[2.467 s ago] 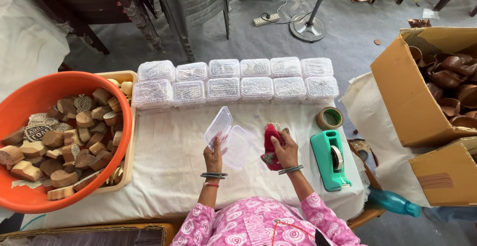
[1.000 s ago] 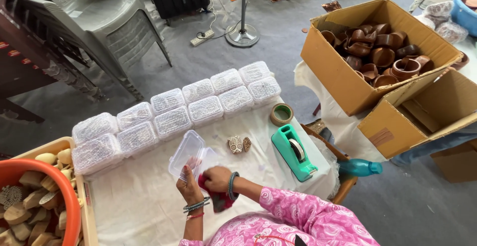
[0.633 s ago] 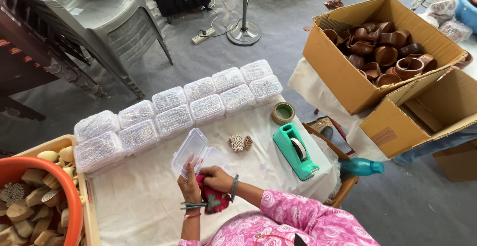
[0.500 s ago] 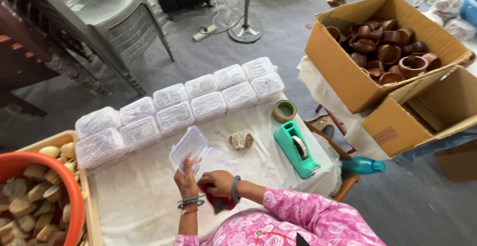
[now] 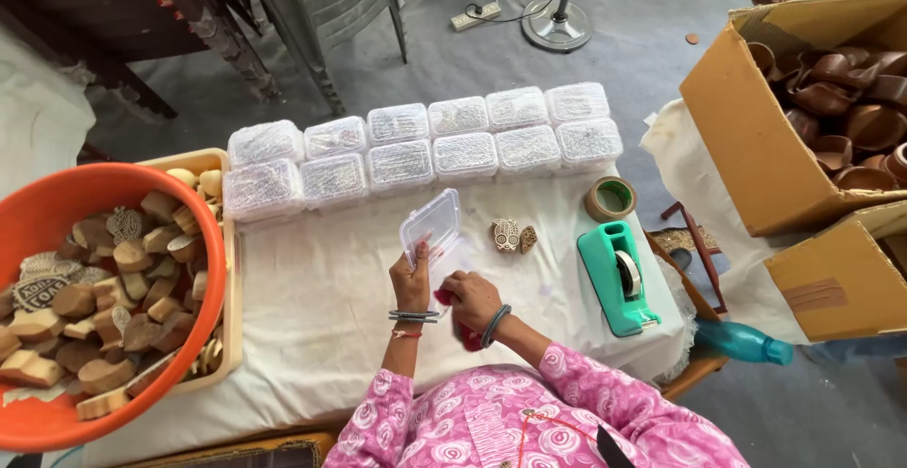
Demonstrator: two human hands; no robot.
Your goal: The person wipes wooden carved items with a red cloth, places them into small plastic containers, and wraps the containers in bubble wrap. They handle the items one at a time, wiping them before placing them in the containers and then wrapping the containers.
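Left hand (image 5: 412, 282) pinches the open clear hinged plastic box (image 5: 433, 232) over the white-clothed table (image 5: 312, 298); right hand (image 5: 470, 300) clutches a red cloth (image 5: 470, 338). The box looks light, thin, slippery — best gripped at its rim.

The left hand (image 5: 412, 282) is raised with its fingers upward and closed in a grip, with bangles seen at the wrist just below it. The right hand (image 5: 471, 300) is held just beside it, touching or nearly touching, the fingers curled in a grip and a dark band worn at the wrist. Both forearms are covered by pink flowered sleeves.
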